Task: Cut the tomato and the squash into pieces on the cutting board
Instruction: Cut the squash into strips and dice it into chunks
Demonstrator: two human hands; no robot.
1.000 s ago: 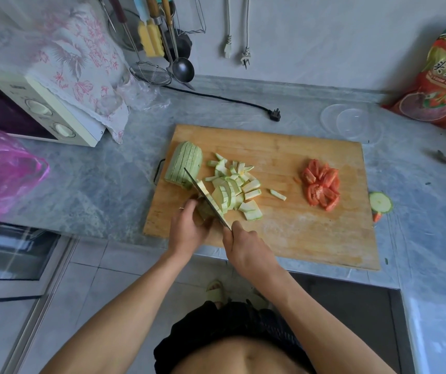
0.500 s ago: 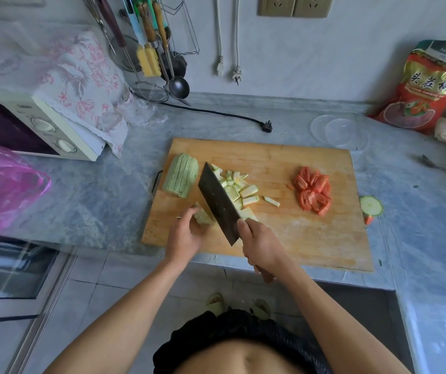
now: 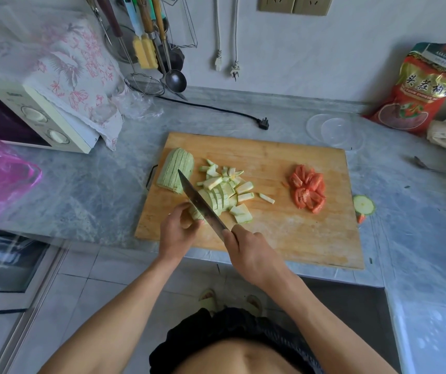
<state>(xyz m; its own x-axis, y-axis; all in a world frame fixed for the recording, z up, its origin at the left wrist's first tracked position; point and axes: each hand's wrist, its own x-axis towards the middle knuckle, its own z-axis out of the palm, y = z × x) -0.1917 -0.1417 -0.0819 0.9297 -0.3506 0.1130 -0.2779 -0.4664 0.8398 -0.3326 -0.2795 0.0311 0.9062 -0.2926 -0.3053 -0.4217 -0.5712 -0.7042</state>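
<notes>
While the pink bag (image 3: pixel 0 179) and microwave (image 3: pixel 31 121) w/ its floral cloth (image 3: pixel 76 74) sit off at the far left of the worktop (image 3: pixel 103 182), out of the cutting zone, the work happens on the cutting board (image 3: pixel 284 233). At its left edge lies the uncut squash half (image 3: pixel 176 171), flat side down and scored lengthwise, prob. parked there so it won't roll till needed. Next, the left hand (image 3: pixel 177 230) curls round the small squash strip bundle (image 3: pixel 197 211), fingers tucked in to pin it and keep tips off the edge. The knife (image 3: pixel 201 205) crosses just right of that hand, blade running diagonally from near the squash half down to the right hand (image 3: pixel 251 255), which grips the handle closed-fisted; the handle itself is hidden in the fist. Blade is down on the bundle, so this looks like mid-chop. Right of the blade, squash pieces (image 3: pixel 227 190) pile up, pushed clear as they come off. Further right, the tomato pieces (image 3: pixel 308 188) sit apart in their own heap, so tomato seems done. Off the board's right edge, a squash end slice (image 3: pixel 363 204) rests on the worktop, likely a discard. Est. squash approx. half done.
</notes>
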